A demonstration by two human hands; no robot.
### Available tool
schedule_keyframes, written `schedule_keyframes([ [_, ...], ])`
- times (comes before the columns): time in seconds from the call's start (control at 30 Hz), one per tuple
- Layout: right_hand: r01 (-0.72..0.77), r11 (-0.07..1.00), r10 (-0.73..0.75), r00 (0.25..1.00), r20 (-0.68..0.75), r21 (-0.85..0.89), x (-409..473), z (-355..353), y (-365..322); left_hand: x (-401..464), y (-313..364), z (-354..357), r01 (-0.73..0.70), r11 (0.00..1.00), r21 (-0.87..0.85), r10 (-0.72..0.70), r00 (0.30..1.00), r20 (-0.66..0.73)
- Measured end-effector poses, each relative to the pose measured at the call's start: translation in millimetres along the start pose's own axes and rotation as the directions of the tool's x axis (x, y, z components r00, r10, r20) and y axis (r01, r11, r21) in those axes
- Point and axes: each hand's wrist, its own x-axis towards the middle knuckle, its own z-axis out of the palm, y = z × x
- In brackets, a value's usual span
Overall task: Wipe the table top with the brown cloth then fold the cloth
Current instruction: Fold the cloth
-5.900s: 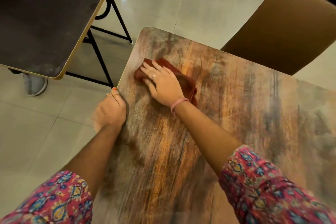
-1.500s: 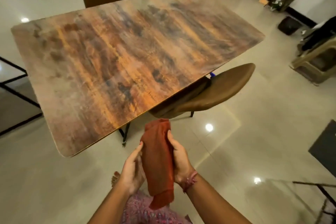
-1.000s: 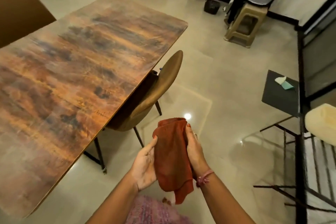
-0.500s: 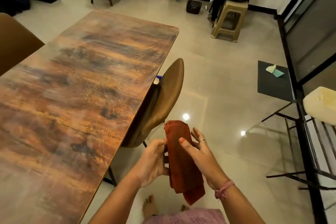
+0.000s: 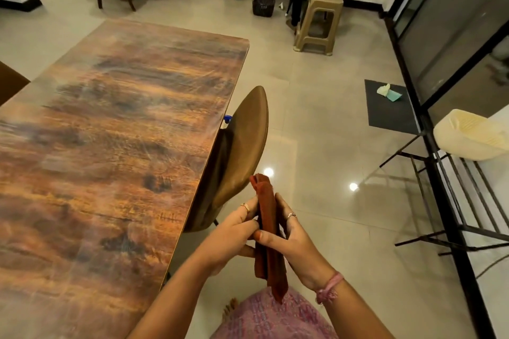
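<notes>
Nearest the camera, the left hand and the right hand both grip the brown cloth, which is folded into a long narrow strip and held upright in the air between them, its lower end hanging over the person's pink skirt. Just beyond the hands a brown chair stands tucked against the table top. Farther off, a beige plastic stool and a black basket stand on the tiled floor.

I see the wooden table top with a brown chair tucked against its right edge.
</notes>
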Motion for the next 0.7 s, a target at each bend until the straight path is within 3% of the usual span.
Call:
schedule_keyframes([
  [0.23, -0.101, 0.974, 0.102, 0.995, 0.005, 0.201, 5, 10, 13, -6, 0, 3, -0.070, 0.994, 0.087, 0.079, 0.991, -0.107],
  [0.47, -0.159, 0.901, 0.200, 0.978, -0.062, 0.403, 4, 15, 18, -9, -1, 2, -0.151, 0.965, 0.214, 0.178, 0.977, -0.115],
  [0.7, -0.231, 0.745, 0.322, 0.946, -0.034, 0.626, 1, -7, 19, -10, 3, -17, -0.138, 0.990, 0.009, 0.136, 0.964, -0.230],
])
